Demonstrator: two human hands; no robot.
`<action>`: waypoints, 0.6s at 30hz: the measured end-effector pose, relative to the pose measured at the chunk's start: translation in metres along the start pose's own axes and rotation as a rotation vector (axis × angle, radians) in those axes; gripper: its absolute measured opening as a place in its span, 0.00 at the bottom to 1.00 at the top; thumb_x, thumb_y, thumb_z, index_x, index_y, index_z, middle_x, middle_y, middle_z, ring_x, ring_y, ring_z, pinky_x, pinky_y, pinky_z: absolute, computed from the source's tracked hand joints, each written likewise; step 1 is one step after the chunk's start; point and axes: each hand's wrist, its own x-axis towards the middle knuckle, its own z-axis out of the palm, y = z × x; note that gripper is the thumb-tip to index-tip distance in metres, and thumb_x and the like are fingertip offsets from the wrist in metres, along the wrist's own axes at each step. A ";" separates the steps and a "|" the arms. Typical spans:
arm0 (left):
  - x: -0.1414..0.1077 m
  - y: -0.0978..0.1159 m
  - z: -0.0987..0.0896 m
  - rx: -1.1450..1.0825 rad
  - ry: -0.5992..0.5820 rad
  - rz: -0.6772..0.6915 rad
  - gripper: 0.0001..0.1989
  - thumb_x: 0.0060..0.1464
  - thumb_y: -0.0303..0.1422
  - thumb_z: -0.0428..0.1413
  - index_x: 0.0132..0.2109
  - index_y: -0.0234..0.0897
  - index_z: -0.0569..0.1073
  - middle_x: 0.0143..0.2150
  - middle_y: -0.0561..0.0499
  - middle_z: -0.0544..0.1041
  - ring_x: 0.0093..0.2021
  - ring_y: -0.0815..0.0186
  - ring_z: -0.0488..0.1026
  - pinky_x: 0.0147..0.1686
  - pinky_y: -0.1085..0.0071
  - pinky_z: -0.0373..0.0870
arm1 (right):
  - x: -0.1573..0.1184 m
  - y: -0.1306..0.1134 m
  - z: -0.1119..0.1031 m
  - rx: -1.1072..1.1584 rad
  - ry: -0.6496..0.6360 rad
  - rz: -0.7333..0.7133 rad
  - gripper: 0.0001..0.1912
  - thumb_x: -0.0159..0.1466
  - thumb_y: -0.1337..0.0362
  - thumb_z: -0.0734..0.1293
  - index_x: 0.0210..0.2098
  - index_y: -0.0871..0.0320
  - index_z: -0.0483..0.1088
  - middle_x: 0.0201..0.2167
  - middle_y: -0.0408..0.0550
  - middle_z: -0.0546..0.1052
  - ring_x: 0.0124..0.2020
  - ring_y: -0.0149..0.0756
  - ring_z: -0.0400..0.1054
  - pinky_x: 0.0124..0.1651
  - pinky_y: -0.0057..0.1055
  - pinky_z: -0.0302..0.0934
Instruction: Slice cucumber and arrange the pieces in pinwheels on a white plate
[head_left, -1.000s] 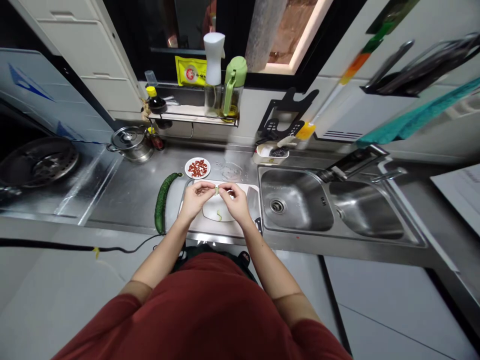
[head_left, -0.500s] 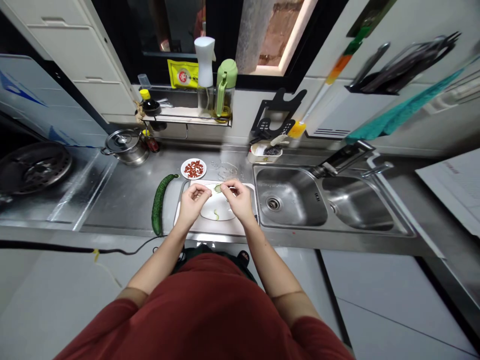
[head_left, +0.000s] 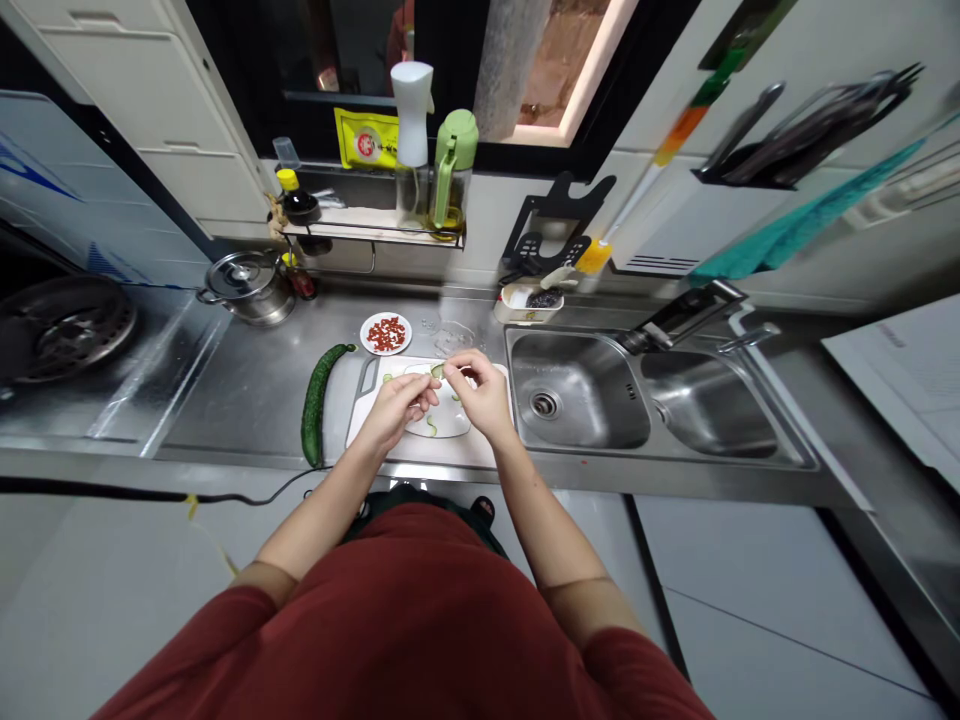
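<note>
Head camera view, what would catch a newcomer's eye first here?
Probably the dark red shirt across the bottom, then the left hand and right hand close together at a small green piece above the cutting board. Next, the long green cucumber left of the board, and the white plate of red bits beyond the board.

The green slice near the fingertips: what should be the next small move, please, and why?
Perhaps the left hand should gently pull at the edge of the green slice while the right hand steadies it: the right hand pinches it, the left hand is very close, contact unclear, and a thin green curl lies nearby.
</note>
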 end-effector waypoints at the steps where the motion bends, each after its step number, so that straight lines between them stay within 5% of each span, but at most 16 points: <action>1: 0.001 0.001 0.000 -0.019 -0.005 -0.007 0.18 0.46 0.44 0.61 0.35 0.31 0.76 0.26 0.50 0.72 0.22 0.77 0.63 0.17 0.81 0.54 | 0.000 0.000 -0.001 -0.016 -0.015 -0.029 0.08 0.62 0.59 0.65 0.30 0.55 0.70 0.31 0.44 0.72 0.36 0.34 0.67 0.37 0.31 0.61; 18: 0.013 0.019 -0.004 0.048 0.018 0.029 0.16 0.40 0.36 0.65 0.37 0.32 0.76 0.29 0.51 0.74 0.25 0.76 0.67 0.23 0.80 0.63 | 0.003 0.000 -0.013 -0.207 -0.181 -0.138 0.06 0.63 0.59 0.65 0.36 0.50 0.74 0.36 0.46 0.72 0.43 0.39 0.65 0.51 0.42 0.56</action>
